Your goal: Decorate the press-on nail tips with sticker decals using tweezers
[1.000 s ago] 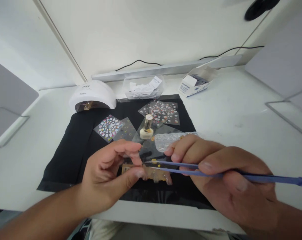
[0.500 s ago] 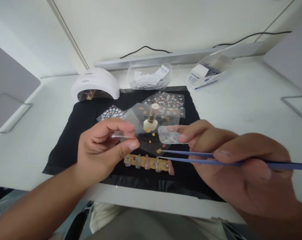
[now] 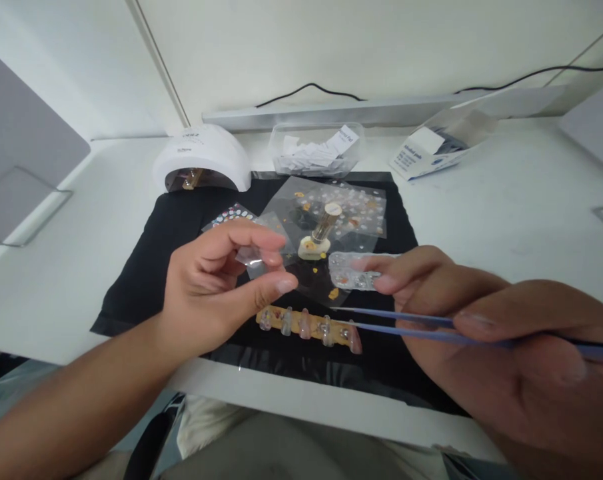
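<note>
My left hand (image 3: 216,293) pinches a clear sticker sheet (image 3: 301,220) by its near left corner and holds it lifted over the black mat (image 3: 151,267). My right hand (image 3: 486,333) grips blue tweezers (image 3: 406,327) whose tips point left, just above a yellow strip of false nails (image 3: 308,325) lying on the mat. The tweezers' tips sit apart below the sheet; I cannot make out anything between them. A small polish bottle (image 3: 324,233) with a gold cap shows through the lifted sheet. A clear tray of gems (image 3: 354,270) lies beside my right fingers.
A white nail lamp (image 3: 201,160) stands at the mat's far left. Behind the mat are a clear tub of paper slips (image 3: 316,147) and an open white-and-blue box (image 3: 431,150). More sticker sheets (image 3: 226,217) lie on the mat. A black cable (image 3: 311,87) runs along the wall.
My left hand has lifted the clear sheet off the mat and raised it. The nail strip, covered by the hands before, now lies in plain view. The tweezers drew back to the right.
</note>
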The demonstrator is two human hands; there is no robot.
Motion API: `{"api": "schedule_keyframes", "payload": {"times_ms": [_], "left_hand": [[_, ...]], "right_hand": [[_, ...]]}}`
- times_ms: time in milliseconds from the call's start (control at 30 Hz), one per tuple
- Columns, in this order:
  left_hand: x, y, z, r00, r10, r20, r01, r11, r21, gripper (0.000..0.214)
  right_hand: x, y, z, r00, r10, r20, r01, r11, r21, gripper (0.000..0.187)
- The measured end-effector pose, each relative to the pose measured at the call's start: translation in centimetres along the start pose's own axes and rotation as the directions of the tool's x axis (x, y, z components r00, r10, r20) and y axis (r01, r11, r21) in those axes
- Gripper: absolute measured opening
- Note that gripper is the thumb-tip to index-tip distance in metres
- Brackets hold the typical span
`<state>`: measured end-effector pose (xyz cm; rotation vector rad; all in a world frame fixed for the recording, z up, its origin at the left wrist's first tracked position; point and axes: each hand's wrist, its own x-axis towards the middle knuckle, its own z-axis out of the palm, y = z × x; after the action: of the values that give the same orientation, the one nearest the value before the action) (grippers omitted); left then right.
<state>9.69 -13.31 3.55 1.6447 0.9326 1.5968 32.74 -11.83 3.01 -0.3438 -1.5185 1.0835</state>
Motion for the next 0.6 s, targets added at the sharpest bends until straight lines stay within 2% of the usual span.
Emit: {"api": "schedule_keyframes", "payload": {"times_ms": [133,333,600], "left_hand": [[-0.1,0.0,0.1,0.998,-0.001,0.067,0.004,0.999,-0.039,0.031],[-0.6,-0.1,0.6,0.984,-0.074,0.164,0.096,0.987,-0.132,0.036],[-1.2,-0.1,0.7,0.977,-0.133,0.168,0.161,0.973,-0.166,0.037]], "right_hand": [[0.1,0.2,-0.1,1.000,-0.021,0.002,0.021,1.000,-0.005,0.022],[-0.2,0.5,0.2,1.000,0.001,-0.006,-0.001,0.998,0.056,0.024],[0.0,0.2,0.1,0.998,-0.053,0.025,0.052,0.998,0.017,0.025]]}}
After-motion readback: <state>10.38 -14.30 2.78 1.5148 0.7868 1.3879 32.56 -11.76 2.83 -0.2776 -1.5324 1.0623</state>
